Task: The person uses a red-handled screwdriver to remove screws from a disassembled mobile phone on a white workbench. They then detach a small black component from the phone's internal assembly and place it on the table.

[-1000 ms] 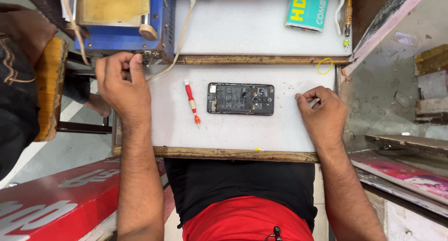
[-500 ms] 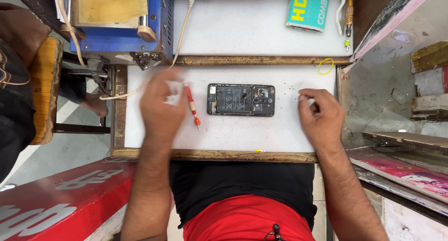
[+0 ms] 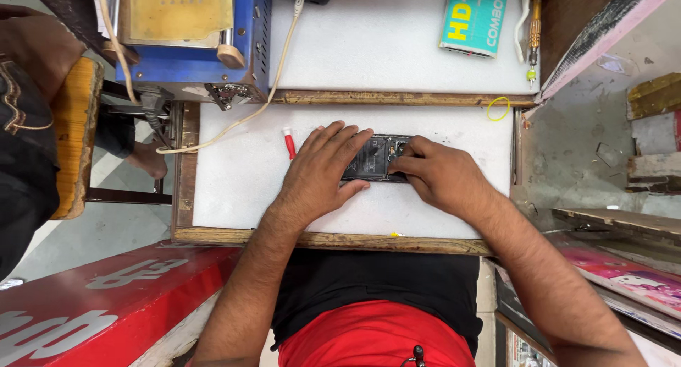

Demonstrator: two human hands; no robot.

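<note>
Two bare hands meet at frame centre on an opened black smartphone lying flat on the white foam work mat: left hand spread, pressing; right hand pinching inside; likely light, rigid, fragile—hold by edges.

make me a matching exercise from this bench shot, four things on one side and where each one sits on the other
Things:
1. opened phone
2. red-handled tool
3. yellow rubber band
4. teal box

Places:
A. on the upper white board, toward the right
B. just left of the left hand, partly hidden by it
C. under both hands, the right hand at its right end
D. at the far right corner of the lower white board

Pairs: 1-C, 2-B, 3-D, 4-A
</note>
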